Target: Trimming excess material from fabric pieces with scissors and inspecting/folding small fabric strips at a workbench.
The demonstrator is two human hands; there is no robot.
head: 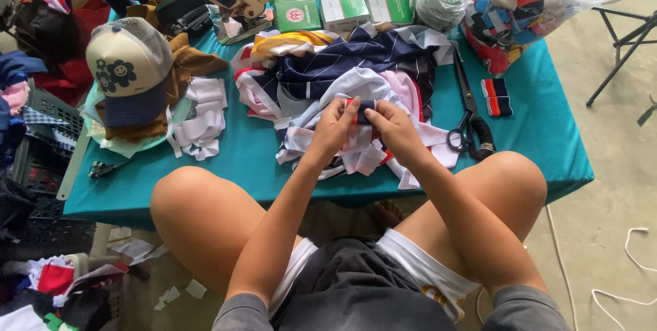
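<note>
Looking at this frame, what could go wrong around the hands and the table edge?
Both hands, left hand and right hand, pinch a small striped cuff over loose fabric scraps, which might slide off the table. The scissors lie close beside the right hand; a careless reach could catch them.

Head camera looks steeply down, close over the table

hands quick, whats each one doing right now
Left hand: closed, pinching the navy and red fabric strip.
Right hand: closed, pinching the same strip from the other side.
</note>
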